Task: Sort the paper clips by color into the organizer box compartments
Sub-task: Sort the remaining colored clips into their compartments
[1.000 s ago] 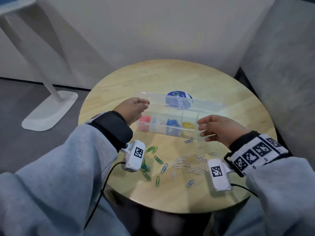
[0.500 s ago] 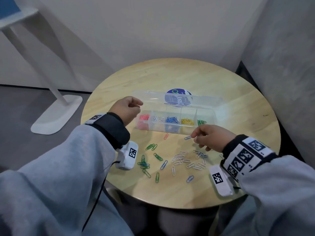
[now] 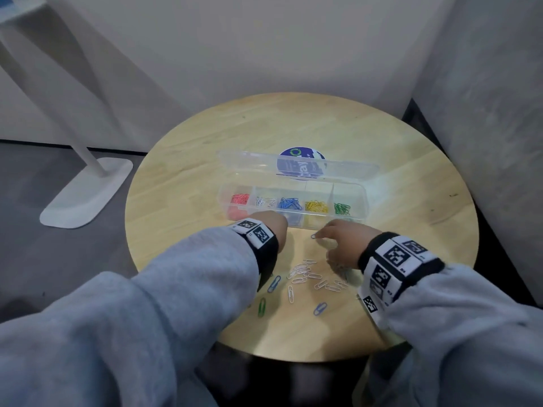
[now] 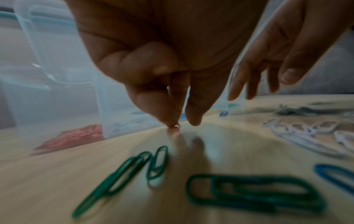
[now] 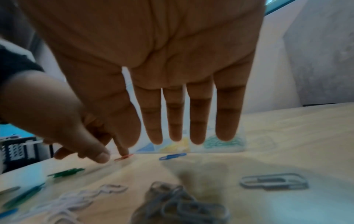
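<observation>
The clear organizer box [image 3: 363, 201] stands open on the round table and holds red, white, blue, yellow and green clips in separate compartments. My left hand [image 3: 273, 227] reaches down just in front of the box. Its index fingertip [image 5: 122, 150] touches a red paper clip [image 5: 123, 157] lying flat, with the thumb close beside it but apart. My right hand [image 3: 338, 239] hovers to the right with straight fingers and holds nothing. A blue clip [image 3: 313, 236] lies at its fingertips. Loose white clips [image 3: 305, 274], green clips [image 4: 157, 163] and more blue ones [image 3: 319, 309] lie nearer me.
The box lid [image 3: 249, 163] is folded back behind the box, over a blue round sticker [image 3: 301, 160]. The wooden table [image 3: 411, 171] ends close to a grey wall on the right. A white stand base [image 3: 88, 195] sits on the floor at left.
My left hand has left the box's left end and come down in front of it onto the red clip. My right hand has stayed low beside the blue clip.
</observation>
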Tool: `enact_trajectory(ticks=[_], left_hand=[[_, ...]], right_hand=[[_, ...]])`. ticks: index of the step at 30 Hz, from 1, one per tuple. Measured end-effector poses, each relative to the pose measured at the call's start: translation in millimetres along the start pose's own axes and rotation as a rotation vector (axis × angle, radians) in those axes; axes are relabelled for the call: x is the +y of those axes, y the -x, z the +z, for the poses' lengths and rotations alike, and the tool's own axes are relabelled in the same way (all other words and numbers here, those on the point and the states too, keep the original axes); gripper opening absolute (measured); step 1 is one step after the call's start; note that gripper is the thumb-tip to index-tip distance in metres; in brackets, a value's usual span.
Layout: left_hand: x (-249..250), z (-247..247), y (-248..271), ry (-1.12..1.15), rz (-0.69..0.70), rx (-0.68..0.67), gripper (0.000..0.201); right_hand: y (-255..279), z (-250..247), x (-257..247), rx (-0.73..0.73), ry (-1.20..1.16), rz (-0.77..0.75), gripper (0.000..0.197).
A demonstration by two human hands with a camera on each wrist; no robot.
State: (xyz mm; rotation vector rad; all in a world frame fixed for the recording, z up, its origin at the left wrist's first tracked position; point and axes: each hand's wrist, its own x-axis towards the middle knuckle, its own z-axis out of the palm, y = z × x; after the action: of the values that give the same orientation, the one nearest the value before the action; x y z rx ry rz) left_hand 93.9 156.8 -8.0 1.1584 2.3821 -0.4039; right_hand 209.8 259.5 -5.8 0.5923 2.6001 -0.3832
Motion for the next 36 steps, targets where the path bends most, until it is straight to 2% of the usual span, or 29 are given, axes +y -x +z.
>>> enact_trajectory(ticks=[4,9,14,16,17,19,22,26,28,32,34,36], left_hand=[[-1,2,-8,-0.035,0.002,0.059,0.022],[-6,7,-14,0.006,0.001,0.082,0.021],[-14,8,-2,0.125,-0.010,0.060,0.018],[-26,1,10,0.289,-0.018,0.112,0.010],[-34,-5,15,0.383,-0.033,0.153,0.009],[-53,-20,23,0.524,-0.089,0.273,0.015],[-78,-39,24,0.637,-0.172,0.451,0.015],[-92,-43,13,0.776,-0.236,0.483,0.011],[-95,-39,10,0.797,-0.263,0.469,0.006],[-101,-29,14,0.731,-0.300,0.497,0.011],[-99,-24,24,0.640,-0.287,0.491,0.009],[-91,-16,36,0.487,-0.226,0.393,0.006]], right_hand=[[-17,9,-7,-0.033,0.121,-0.045,0.049],[-23,8,-3,-0.028,0.104,-0.005,0.044],[-20,7,-2,-0.041,0.130,0.019,0.019],[-20,7,-3,-0.066,0.148,0.043,0.016],[-21,7,-3,-0.078,0.152,0.062,0.021],[-22,7,-3,-0.101,0.150,0.099,0.028],[-20,8,-3,-0.093,0.125,0.117,0.030],[-10,13,2,-0.058,0.065,0.111,0.031],[-7,14,6,-0.023,-0.031,0.125,0.031],[0,4,10,-0.005,-0.167,0.092,0.030],[4,-1,14,0.031,-0.279,0.060,0.019],[8,-4,18,-0.003,-0.409,0.044,0.009]])
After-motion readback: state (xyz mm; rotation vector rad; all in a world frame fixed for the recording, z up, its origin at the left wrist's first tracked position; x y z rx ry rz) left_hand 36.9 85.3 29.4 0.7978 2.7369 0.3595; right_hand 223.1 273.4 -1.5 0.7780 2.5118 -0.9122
